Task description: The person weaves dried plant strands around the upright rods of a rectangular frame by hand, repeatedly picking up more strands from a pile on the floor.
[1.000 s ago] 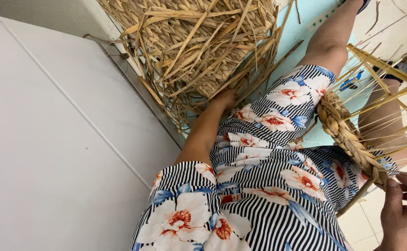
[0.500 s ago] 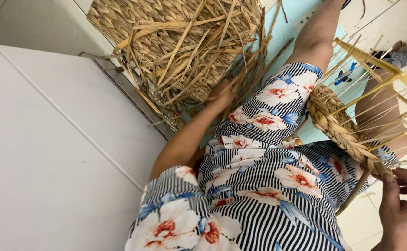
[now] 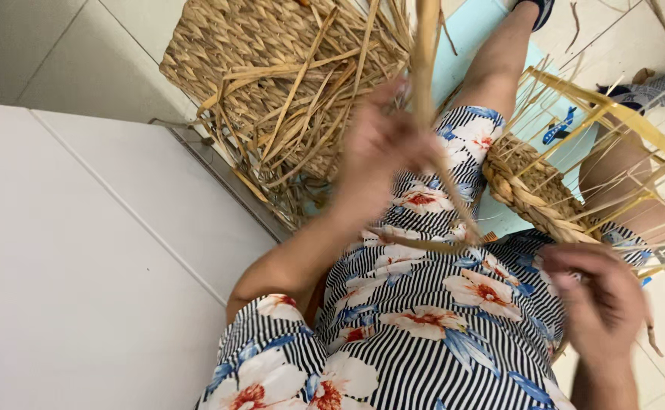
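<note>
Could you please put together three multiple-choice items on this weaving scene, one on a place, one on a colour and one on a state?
1. Where does the woven basket full of loose straw stand?
A. On the person's lap
B. On the tiled floor beyond the left hand
C. On a shelf

2. What colours are the flowers on the striped dress?
A. White with orange-red centres
B. Solid yellow
C. Purple

3. What is the left hand doing?
A. Resting flat on the floor
B. Lying open on a knee
C. Raised and closed on a dried straw strand

Answers: 1 B, the basket sits on the floor past the raised hand. 2 A, white petals with orange-red centres and blue leaves show on the black and white stripes. 3 C, the strand runs up from the closed fingers, while the right hand sits by the braided rim.
</note>
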